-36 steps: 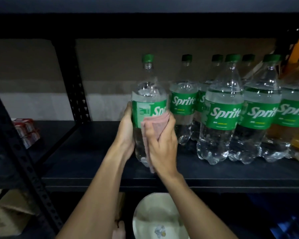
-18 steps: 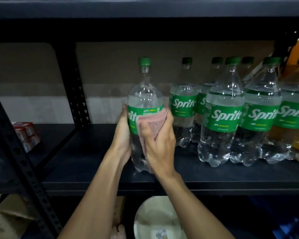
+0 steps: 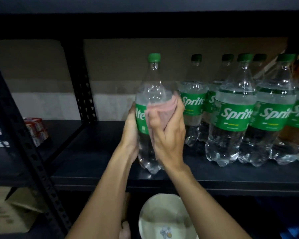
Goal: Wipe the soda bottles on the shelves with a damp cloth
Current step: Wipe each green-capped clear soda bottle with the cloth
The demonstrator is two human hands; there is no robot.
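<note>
Bare forearms (image 3: 109, 187), bare hands (image 3: 169, 140)

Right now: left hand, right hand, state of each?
Left hand: grips the Sprite bottle at its label.
Right hand: holds the pink cloth, pressed against that bottle.

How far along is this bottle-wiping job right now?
Done: nothing marks any bottle as finished, so I cannot tell. In hand: the left hand holds one Sprite bottle apart from the others, while the right hand presses the pink cloth against its label and shoulder. Left: seemingly the row of Sprite bottles standing together on the shelf to the right.
</note>
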